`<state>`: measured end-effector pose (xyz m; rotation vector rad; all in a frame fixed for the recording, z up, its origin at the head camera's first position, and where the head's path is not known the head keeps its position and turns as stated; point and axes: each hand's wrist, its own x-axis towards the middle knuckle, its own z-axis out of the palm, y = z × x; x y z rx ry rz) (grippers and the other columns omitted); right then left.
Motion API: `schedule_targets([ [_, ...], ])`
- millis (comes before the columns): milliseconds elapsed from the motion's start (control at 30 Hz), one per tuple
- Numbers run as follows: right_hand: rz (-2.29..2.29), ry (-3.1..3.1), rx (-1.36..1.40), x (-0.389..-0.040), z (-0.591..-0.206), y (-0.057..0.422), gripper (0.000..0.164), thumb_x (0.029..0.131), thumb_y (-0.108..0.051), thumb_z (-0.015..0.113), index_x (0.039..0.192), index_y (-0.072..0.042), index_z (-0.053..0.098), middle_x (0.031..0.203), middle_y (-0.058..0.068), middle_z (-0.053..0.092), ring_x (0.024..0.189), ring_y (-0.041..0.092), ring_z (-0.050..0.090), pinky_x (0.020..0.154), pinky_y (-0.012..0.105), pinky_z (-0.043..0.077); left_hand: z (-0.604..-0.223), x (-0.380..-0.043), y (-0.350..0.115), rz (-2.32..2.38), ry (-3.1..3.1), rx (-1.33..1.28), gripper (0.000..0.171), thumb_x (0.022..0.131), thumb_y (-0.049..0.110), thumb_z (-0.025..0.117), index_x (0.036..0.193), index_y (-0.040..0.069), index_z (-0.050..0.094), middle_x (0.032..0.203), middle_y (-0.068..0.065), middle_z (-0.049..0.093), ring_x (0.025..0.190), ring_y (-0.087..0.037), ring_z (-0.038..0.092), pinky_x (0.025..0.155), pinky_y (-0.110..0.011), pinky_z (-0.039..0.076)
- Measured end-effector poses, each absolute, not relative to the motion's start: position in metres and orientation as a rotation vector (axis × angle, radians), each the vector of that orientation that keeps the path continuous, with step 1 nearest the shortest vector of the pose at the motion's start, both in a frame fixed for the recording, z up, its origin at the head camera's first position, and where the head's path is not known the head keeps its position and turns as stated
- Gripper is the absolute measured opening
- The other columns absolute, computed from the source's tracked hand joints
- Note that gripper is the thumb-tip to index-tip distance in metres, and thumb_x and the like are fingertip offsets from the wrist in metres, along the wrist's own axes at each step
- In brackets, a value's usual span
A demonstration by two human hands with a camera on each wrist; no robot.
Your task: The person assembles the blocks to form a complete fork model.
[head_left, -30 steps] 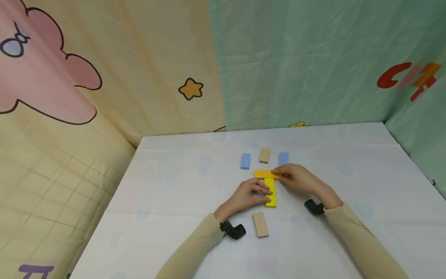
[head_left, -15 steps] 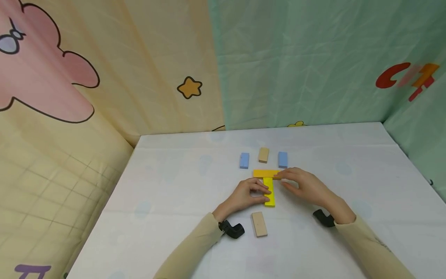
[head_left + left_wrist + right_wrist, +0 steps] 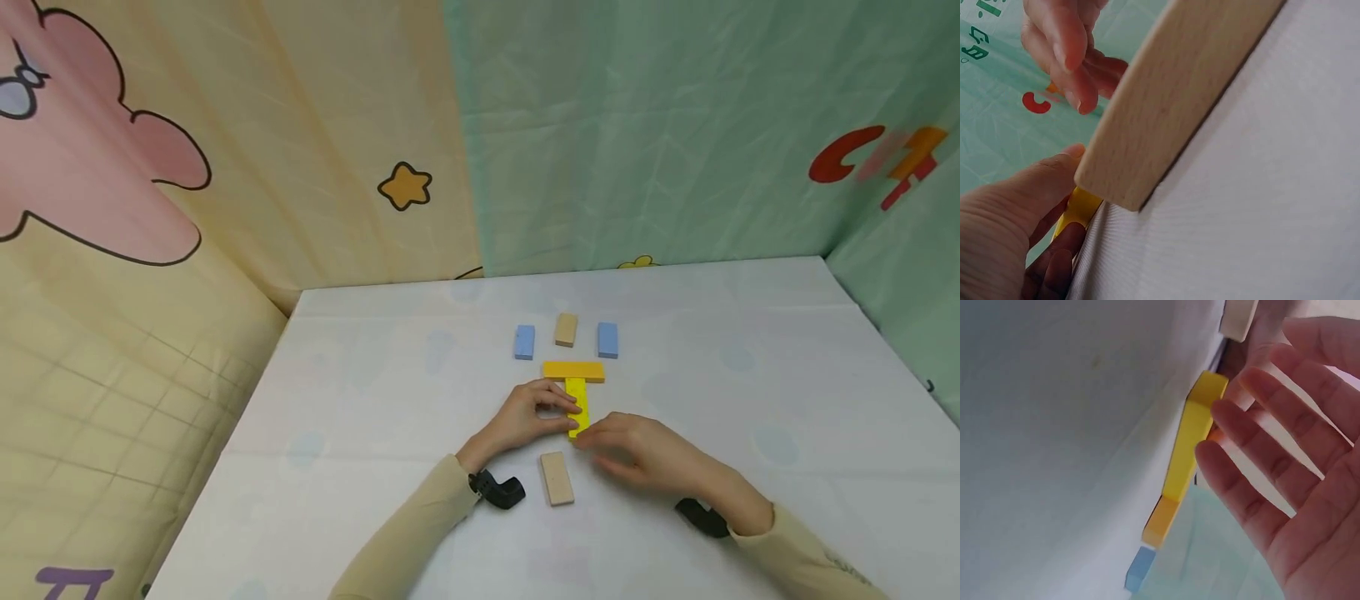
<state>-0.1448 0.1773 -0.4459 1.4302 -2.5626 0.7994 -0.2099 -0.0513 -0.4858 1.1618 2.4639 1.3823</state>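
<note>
My left hand holds a yellow block flat on the table, its curled fingers and thumb at the block's left side. Across the far end of that block lies an orange-yellow block, so the two make a T. By the near end of the yellow block hovers my right hand, slightly blurred. Its fingers look extended and spread in the right wrist view, with nothing held. Toward me from the T lies a plain wooden block, large in the left wrist view.
Beyond the T, a blue block, a wooden block and another blue block lie in a row. The white-covered table ends at a patterned curtain behind and at both sides.
My right hand has let go of the orange-yellow block's right end and come back toward me, beside the yellow block's near end. The left hand stays on the yellow block.
</note>
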Motion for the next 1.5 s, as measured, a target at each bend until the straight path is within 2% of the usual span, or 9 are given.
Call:
schedule_targets([
  [200,0.731,-2.636,1.476,-0.132,-0.439,0.167,0.03,0.086,-0.017,0.071,0.116,-0.016,0.068,0.113,-0.007,0.062,0.104,0.012,0.057,0.083,0.036,0.049,-0.485,-0.21,-0.052,1.386,2.473,1.161,0.022,0.083,0.018,0.075,0.102,0.009,0.075,0.106,0.002,0.065,0.119,-0.014,0.049,0.099,-0.023,0.036],
  [333,0.7,-2.642,1.509,-0.126,-0.438,0.164,0.033,0.085,-0.016,0.071,0.118,-0.018,0.067,0.116,-0.005,0.062,0.105,0.014,0.057,0.084,0.038,0.049,-0.486,-0.21,-0.052,1.383,2.473,1.16,0.022,0.083,0.018,0.075,0.103,0.009,0.074,0.106,0.003,0.065,0.118,-0.013,0.049,0.099,-0.023,0.036],
  [533,0.653,-2.626,1.591,-0.121,-0.443,0.161,0.04,0.086,-0.018,0.071,0.125,-0.021,0.064,0.131,-0.001,0.056,0.111,0.016,0.055,0.084,0.039,0.049,-0.488,-0.211,-0.05,1.375,2.48,1.148,0.022,0.083,0.019,0.075,0.102,0.009,0.074,0.105,0.004,0.064,0.117,-0.011,0.049,0.101,-0.023,0.034],
  [667,0.604,-2.608,1.619,-0.12,-0.445,0.161,0.043,0.085,-0.018,0.071,0.127,-0.02,0.063,0.135,0.001,0.053,0.108,0.014,0.055,0.082,0.037,0.049,-0.488,-0.211,-0.049,1.35,2.501,1.153,0.022,0.082,0.02,0.075,0.102,0.009,0.075,0.105,0.006,0.064,0.119,-0.01,0.048,0.101,-0.023,0.034],
  [833,0.575,-2.622,1.61,-0.119,-0.444,0.16,0.039,0.085,-0.019,0.071,0.124,-0.021,0.065,0.133,-0.001,0.054,0.103,0.011,0.055,0.081,0.036,0.05,-0.489,-0.211,-0.049,1.334,2.517,1.156,0.022,0.083,0.021,0.075,0.101,0.009,0.075,0.105,0.007,0.064,0.114,-0.007,0.05,0.099,-0.022,0.035],
  [1000,0.618,-2.602,1.6,-0.119,-0.445,0.156,0.031,0.088,-0.019,0.069,0.119,-0.018,0.068,0.13,0.002,0.057,0.11,0.016,0.056,0.083,0.04,0.05,-0.489,-0.211,-0.049,1.35,2.509,1.148,0.02,0.082,0.019,0.076,0.1,0.009,0.075,0.104,0.006,0.065,0.109,-0.007,0.053,0.097,-0.021,0.037],
  [1100,0.661,-2.611,1.578,-0.12,-0.447,0.154,0.029,0.086,-0.019,0.071,0.115,-0.017,0.069,0.129,0.003,0.057,0.114,0.019,0.054,0.086,0.041,0.049,-0.489,-0.212,-0.05,1.359,2.504,1.146,0.02,0.082,0.018,0.076,0.099,0.009,0.075,0.104,0.005,0.065,0.113,-0.008,0.051,0.1,-0.022,0.035],
  [1233,0.721,-2.652,1.529,-0.12,-0.447,0.152,0.03,0.083,-0.02,0.075,0.112,-0.017,0.071,0.129,0.005,0.056,0.115,0.021,0.054,0.087,0.04,0.049,-0.49,-0.212,-0.05,1.358,2.505,1.167,0.019,0.083,0.019,0.075,0.099,0.009,0.075,0.103,0.005,0.065,0.117,-0.01,0.05,0.104,-0.024,0.03],
  [1500,0.665,-2.712,1.457,-0.116,-0.445,0.146,0.034,0.079,-0.032,0.077,0.109,-0.016,0.072,0.129,0.01,0.057,0.112,0.024,0.056,0.086,0.043,0.049,-0.49,-0.213,-0.05,1.369,2.496,1.17,0.02,0.082,0.019,0.076,0.099,0.009,0.075,0.103,0.003,0.065,0.115,-0.012,0.051,0.104,-0.025,0.03],
])
